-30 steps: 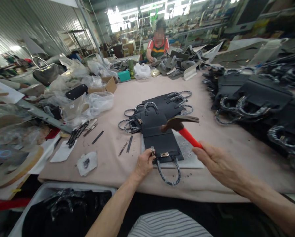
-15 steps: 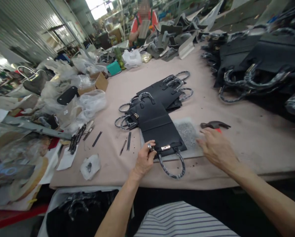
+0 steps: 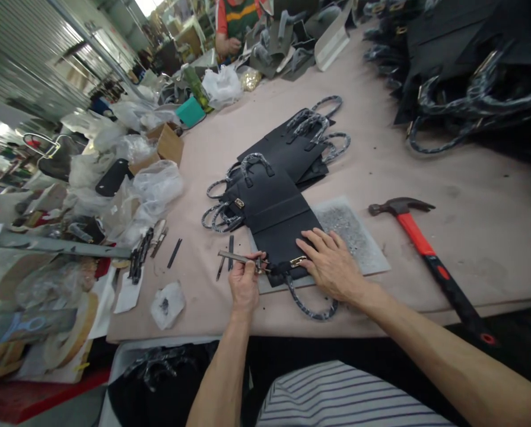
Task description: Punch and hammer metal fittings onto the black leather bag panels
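My left hand [image 3: 244, 284] is closed around a slim metal punch [image 3: 234, 257], which lies nearly level over the left corner of a black leather bag panel [image 3: 276, 216]. Fingers spread, my right hand [image 3: 334, 264] rests flat on that panel beside its gold metal clasp [image 3: 298, 261]. A plastic-wrapped handle [image 3: 312, 311] loops off the near edge, between the two hands. Under the panel is a pale slab [image 3: 358, 234] with a pitted grey surface. To the right, a claw hammer [image 3: 419, 237] with a red and black handle lies untouched.
More black panels with wrapped handles [image 3: 287, 139] lie behind, and a large pile [image 3: 465, 89] stands at right. Thin tools [image 3: 174, 254] and a paper with small parts [image 3: 167, 304] are at left. Plastic bags [image 3: 158, 184] and a carton [image 3: 165, 145] crowd the left edge. A co-worker [image 3: 236, 26] sits opposite.
My right hand has left the hammer and moved left onto the panel. In my left hand the punch has tipped over to the left. The view has shifted slightly.
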Available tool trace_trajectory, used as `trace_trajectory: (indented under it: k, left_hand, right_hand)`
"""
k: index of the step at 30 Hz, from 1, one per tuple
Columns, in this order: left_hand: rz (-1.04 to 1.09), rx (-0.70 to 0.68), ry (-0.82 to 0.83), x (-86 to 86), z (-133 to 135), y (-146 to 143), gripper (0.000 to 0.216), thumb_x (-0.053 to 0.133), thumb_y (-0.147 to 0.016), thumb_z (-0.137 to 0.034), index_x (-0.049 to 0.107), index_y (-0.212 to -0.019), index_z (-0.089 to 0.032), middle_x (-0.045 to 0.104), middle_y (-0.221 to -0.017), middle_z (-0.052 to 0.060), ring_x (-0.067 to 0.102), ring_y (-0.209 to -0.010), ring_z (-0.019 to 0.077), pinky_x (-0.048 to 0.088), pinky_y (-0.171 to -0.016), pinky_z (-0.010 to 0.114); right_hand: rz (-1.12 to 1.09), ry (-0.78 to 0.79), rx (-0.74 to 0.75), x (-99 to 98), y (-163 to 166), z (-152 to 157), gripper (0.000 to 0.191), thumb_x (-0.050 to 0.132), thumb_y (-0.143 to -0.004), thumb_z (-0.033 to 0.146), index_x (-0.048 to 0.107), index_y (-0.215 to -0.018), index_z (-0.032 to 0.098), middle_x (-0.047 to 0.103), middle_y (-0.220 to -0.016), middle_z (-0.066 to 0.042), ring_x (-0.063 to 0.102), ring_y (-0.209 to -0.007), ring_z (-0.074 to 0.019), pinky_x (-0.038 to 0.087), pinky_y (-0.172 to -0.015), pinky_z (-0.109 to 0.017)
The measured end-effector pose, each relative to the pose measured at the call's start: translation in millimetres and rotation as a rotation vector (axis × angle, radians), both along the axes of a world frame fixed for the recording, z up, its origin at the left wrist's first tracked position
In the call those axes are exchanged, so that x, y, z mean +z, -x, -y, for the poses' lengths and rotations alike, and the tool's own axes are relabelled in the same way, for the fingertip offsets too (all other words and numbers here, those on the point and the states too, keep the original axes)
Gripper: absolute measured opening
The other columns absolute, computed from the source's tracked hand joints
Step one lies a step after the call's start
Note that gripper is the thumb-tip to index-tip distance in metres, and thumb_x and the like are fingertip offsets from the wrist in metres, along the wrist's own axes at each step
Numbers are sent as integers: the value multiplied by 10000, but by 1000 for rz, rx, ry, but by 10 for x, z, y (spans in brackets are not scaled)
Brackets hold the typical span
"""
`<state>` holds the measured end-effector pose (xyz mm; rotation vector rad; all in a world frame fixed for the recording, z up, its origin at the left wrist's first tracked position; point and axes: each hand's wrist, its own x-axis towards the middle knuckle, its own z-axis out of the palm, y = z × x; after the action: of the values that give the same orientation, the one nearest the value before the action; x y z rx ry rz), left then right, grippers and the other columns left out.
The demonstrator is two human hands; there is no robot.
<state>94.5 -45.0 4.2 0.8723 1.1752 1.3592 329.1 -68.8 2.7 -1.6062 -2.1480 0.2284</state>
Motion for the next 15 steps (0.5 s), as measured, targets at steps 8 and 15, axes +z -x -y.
trace_trajectory:
  k: [8,15]
  left_hand:
    - [2,-34,-8,40,115,41,338,870,-787,-444,740,-943,-173,796,-993,76,764,-974,238,582,-955,377]
    - [126,65,120,113,168,-31,418,924,-683,-451,675,-822,-145,752,-808,37,756,-770,205,609,-766,335]
  right_hand:
    - [-4,-12,2,-30,9,6,451,458,-1022,335,566,-1433,182,504,-1550,-148,399,-1454,-361,288,-1196,-591]
    - [-62,-68,-16,-70,-8,28,411,466,-1025,353,588,-1372,170,541,-1503,-145,436,-1428,-331,301,-1202,-558]
